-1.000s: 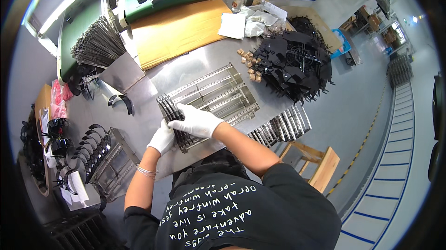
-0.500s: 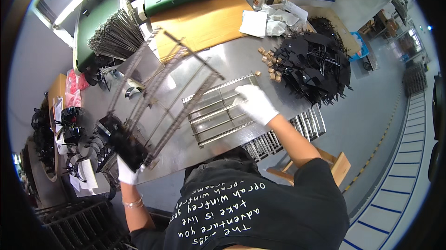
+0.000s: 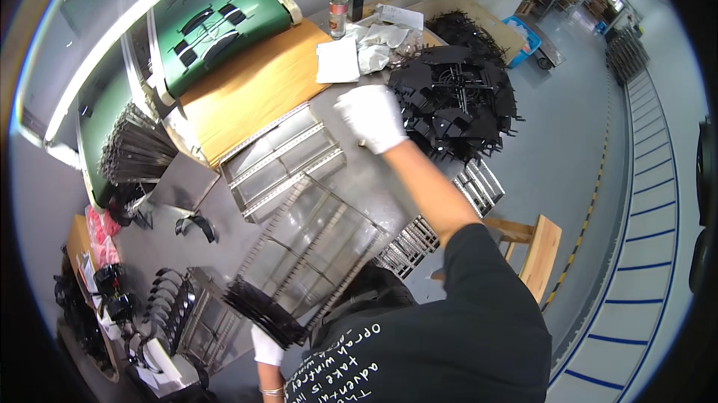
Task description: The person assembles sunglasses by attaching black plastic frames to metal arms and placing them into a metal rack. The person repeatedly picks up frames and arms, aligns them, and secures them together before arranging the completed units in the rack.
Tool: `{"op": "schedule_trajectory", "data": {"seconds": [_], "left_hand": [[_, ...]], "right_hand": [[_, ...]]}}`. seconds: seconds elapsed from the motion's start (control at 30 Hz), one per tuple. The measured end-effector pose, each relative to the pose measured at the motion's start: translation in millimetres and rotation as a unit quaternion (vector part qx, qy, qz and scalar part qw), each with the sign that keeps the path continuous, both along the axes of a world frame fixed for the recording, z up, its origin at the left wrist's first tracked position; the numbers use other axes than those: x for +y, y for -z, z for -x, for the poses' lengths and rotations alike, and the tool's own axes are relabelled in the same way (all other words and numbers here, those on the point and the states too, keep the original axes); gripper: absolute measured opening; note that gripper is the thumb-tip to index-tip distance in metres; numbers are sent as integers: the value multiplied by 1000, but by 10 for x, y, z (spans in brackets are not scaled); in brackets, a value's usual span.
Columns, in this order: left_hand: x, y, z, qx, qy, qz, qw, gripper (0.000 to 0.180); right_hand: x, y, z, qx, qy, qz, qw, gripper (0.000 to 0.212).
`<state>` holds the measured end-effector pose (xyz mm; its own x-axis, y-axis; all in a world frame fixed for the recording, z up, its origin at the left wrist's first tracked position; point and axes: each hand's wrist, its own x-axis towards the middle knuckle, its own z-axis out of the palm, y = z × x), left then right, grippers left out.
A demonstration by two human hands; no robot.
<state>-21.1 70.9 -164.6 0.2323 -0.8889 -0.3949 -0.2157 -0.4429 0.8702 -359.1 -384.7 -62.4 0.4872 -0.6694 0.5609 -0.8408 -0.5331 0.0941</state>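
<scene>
Grey workshop bench fills my view, with a tan board (image 3: 250, 92) and a green mat (image 3: 224, 25) at its far side. From my seat I see the left hand (image 3: 267, 345), gloved white, low beside the body, fingers closed on the near end of a metal rack (image 3: 314, 253) that tilts above the bench; black strips (image 3: 262, 313) sit bunched at that end. The right hand (image 3: 372, 117), also gloved, reaches toward the heap of black parts (image 3: 456, 100); I cannot tell whether it grips anything. A second rack (image 3: 288, 160) lies flat and looks empty. I judge one rack loaded, the other still waiting, with plenty of parts left.
</scene>
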Motion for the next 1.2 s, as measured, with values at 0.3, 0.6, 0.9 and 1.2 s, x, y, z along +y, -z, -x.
{"op": "schedule_trajectory", "data": {"seconds": [0.3, 0.6, 0.9, 1.2], "left_hand": [[-642, 322, 444, -134, 82, -75, 985, 59], [-1393, -1508, 24, 29, 0, 118, 993, 45], [-2036, -2174, 1160, 302, -142, 475, 815, 81], [-1669, -1689, 432, 535, -62, 494, 683, 55]], "right_hand": [[-392, -87, 2394, -210, 337, -161, 903, 30], [548, -1049, 1410, -434, -21, -30, 900, 7], [1965, -842, -865, -464, -236, -280, 807, 64], [2069, -749, -757, -193, -314, -637, 676, 54]]}}
